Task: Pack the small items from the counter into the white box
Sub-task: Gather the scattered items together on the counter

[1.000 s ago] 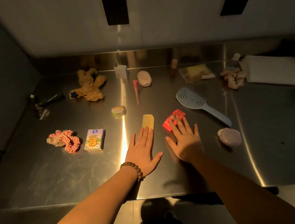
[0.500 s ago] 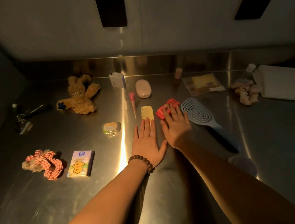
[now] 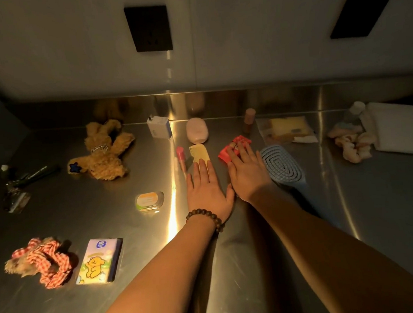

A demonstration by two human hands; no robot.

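From my remote seat I judge the packing as barely begun: the steel counter (image 3: 390, 211) carries every item I can see, and none sits in the white box (image 3: 401, 128), which lies at the far right edge, well apart from both hands.

Largest of the loose things is the brown plush bear (image 3: 103, 152) at the back left. The blue hairbrush (image 3: 282, 165) lies just beside my right wrist, its handle hidden under the forearm. A red checked scrunchie (image 3: 43, 263) and a tissue pack (image 3: 98, 261) wait near the front left, and a pale scrunchie (image 3: 350, 142) touches the box's near side. A clear sachet (image 3: 285, 130), a white charger (image 3: 158, 126) and a pink oval case (image 3: 196, 130) line the back, with a small tin (image 3: 149, 200) left of my left hand.

My left hand (image 3: 207, 193) lies flat with straight fingers, the fingertips (image 3: 202, 164) resting on the near end of the yellow comb (image 3: 200, 153). My right hand (image 3: 247, 175) is likewise flat and spread, its fingers (image 3: 239, 151) pressing on the red packet (image 3: 234, 146). Neither hand grips anything, so I judge both items still need picking up and carrying rightward to the box.
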